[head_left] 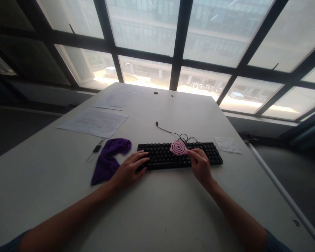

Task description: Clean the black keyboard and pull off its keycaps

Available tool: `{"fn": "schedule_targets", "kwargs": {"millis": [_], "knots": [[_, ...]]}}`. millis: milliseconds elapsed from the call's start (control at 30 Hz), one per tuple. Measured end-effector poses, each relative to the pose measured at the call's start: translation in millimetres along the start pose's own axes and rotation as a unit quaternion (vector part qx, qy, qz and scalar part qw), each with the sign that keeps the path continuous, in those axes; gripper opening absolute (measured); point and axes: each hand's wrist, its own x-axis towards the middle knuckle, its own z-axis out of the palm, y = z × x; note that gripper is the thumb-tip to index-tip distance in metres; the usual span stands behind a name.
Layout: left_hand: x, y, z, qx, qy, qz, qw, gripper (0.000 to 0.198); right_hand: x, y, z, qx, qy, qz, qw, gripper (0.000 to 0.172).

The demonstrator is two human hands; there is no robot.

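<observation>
Gripping the pink brush (178, 147) by its handle, your right hand (200, 165) has its fingers closed. The brush's round head is over the black keyboard (160, 154), right of its middle; I can't tell if it touches the keys. Your left hand (133, 167) has its fingers a bit apart, resting at the keyboard's left end. Just beside it lies a purple cloth (105, 164). Behind the keyboard, a black cord (170, 132) curls. A thin white sheet (228, 145) sits between the keyboard and the table's (162, 210) right edge. Wide white tabletop spreads before the keyboard's front edge.
</observation>
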Motion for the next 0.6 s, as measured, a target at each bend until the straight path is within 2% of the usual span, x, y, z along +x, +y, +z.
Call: {"fn": "schedule_targets", "kwargs": {"millis": [133, 233, 467, 600], "knots": [[-0.4, -1.2, 1.0, -0.001, 0.001, 0.003, 1.0, 0.034, 12.5, -8.4, 19.7, -0.029, -0.052, -0.034, 0.998, 0.028], [-0.7, -0.8, 0.7, 0.002, -0.002, 0.005, 1.0, 0.034, 20.0, -1.7, 23.7, -0.048, -0.05, -0.031, 0.997, 0.028], [-1.1, 1.1, -0.5, -0.002, -0.007, -0.001, 1.0, 0.033, 18.0, 31.3, 1.0, -0.076, -0.004, 0.025, 0.997, 0.027], [-1.5, -0.4, 0.7, 0.004, -0.009, 0.003, 1.0, 0.032, 14.6, 41.3, -8.7, -0.084, 0.031, 0.042, 0.995, 0.026]]}}
